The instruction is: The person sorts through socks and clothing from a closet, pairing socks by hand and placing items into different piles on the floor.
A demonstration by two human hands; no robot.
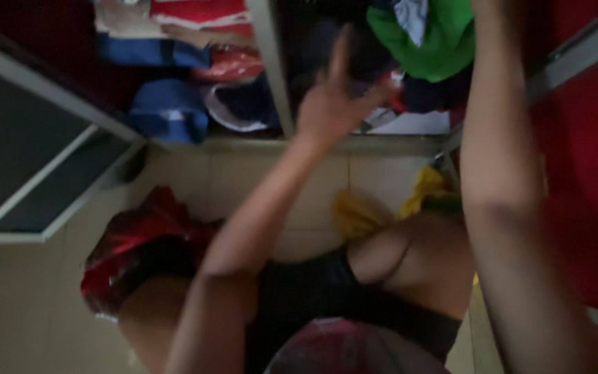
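Green cloth [430, 41] sits top centre-right of the frame, bunched among a dark pile of clothes inside the open cupboard. Right arm runs up the right side of the frame and goes past the top edge just beside the green cloth; right hand itself is cut off, so cannot tell if it grips anything. Left hand [333, 104] is upper centre, released, fingers spread, one pointing up, holding nothing, just left of the green cloth and in front of the dark clothes. A pale cupboard post [271, 69] stands just left of that hand, tight gap. Left compartment holds folded blue cloth [167, 111] and red pieces. Cupboard's bottom ledge [243, 144] runs across mid-frame; below it, open pale tiled floor [22, 305]. Red garment [140, 242] lies lower left, yellow cloth [361, 211] centre-right on the floor. Frame is blurred.
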